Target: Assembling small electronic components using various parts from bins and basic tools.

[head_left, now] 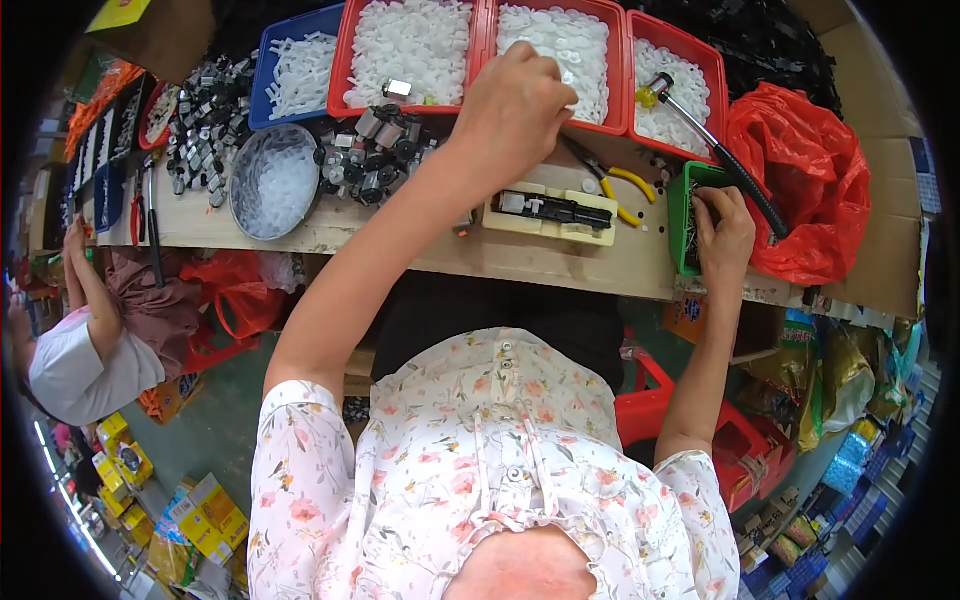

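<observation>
Cream fixture (530,226): left hand (515,105) beyond it, right hand (724,232) in green bin (679,225) right of it; grips curled, can't tell contents.

Readable text: none; printed surfaces too small or blurred to resolve. Print-like marks by position: yellow box (210,520), dark patches on its faces, well below and to the left of the left hand (515,105). Yellow cartons (122,462), farther left than that box, marks blurred. Brown cardboard box (165,42) with yellow patch (118,13), well left of and above the left hand. Orange-brown carton (686,318), blue-and-white patch, below the right hand (725,230); wording indistinct.
</observation>
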### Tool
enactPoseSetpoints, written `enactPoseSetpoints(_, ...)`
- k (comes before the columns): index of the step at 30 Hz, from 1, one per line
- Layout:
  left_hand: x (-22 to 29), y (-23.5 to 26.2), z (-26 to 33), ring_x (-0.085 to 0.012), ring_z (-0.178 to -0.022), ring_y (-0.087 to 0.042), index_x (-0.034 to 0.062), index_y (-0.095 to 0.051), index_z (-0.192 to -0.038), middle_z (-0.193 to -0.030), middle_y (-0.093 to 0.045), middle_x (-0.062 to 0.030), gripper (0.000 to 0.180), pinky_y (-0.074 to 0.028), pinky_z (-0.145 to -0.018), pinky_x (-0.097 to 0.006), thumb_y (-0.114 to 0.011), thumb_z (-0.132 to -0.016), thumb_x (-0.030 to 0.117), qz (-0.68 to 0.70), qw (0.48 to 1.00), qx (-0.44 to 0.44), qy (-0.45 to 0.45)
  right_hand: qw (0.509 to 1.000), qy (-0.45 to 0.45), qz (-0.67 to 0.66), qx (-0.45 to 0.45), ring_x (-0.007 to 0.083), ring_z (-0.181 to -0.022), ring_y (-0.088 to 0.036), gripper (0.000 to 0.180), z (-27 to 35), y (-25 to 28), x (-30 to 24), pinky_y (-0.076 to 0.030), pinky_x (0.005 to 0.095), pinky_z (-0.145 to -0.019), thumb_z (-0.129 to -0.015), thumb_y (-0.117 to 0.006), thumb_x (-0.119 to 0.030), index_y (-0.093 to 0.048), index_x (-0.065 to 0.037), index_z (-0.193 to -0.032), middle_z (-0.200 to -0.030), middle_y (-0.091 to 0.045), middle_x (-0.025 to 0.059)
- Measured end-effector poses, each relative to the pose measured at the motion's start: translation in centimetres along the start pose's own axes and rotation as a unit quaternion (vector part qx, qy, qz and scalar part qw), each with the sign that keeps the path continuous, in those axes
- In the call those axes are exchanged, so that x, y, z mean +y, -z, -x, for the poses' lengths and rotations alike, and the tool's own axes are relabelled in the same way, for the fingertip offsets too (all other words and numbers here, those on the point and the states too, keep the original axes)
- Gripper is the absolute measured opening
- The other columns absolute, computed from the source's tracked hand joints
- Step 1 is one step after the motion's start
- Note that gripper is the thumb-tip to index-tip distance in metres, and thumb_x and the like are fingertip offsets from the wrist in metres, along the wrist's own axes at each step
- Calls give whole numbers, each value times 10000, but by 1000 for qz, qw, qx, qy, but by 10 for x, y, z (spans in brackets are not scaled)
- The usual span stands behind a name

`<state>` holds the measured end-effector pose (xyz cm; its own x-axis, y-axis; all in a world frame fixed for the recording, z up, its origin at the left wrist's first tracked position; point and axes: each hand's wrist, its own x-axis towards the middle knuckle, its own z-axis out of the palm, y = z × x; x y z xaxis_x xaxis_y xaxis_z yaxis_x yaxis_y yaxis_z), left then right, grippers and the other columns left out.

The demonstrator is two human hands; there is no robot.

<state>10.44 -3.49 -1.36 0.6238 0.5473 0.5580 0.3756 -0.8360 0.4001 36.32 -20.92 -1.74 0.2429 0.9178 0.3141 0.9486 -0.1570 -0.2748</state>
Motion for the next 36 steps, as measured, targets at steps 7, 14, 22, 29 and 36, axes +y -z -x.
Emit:
enactPoseSetpoints(7, -18, -33, -33, -289, -923, -600, 57, -755, -788, -837, -679, -84, 114, -534, -815, -398, -721, -682, 29, -11, 996, -46, -77, 994, -54, -92, 35, 204, -716, -605, 97, 5, 2, 4, -466, 310, -661, -879, -665, -39, -654, 43, -930, -849, -596, 115)
enactPoseSetpoints(14, -27, -36, -43, -292, -944, -579, 17, -737, -886, -879, -646, -105, 122, -506, -825, -401, -719, -775, 63, -14, 989, -127, -70, 976, -90, -186, 67, 180, -710, -615, 75, 7, 3, 4, -479, 293, -673, -841, -659, 2, -648, 43, -902, -826, -605, 104)
enactPoseSetpoints(22, -30, -36, -41, -287, -966, -585, 29, -738, -933, -883, -647, -95, 151, -509, -836, -400, -712, -791, 71, 15, 989, -133, -70, 968, -57, -227, 92, 128, -800, -569, 58, 0, 7, -23, -453, 255, -764, -849, -649, 29, -610, 58, -881, -841, -591, 62)
enactPoseSetpoints(29, -22, -34, -46, -277, -984, -588, 38, -752, -907, -892, -657, -93, 116, -516, -842, -409, -705, -810, 80, -4, 986, -162, -42, 968, -17, -227, 103, 179, -741, -615, 85, -8, 4, -42, -488, 291, -702, -800, -668, 45, -643, 44, -882, -835, -616, 90)
enactPoseSetpoints(36, -4, -18, -31, -347, -870, -636, 17, -746, -810, -808, -698, -142, 98, -540, -754, -406, -708, -777, 101, 58, 997, -27, -31, 958, -13, -259, 126, 183, -731, -615, 88, -8, 0, -59, -488, 294, -688, -788, -671, 52, -648, 24, -869, -825, -614, 91)
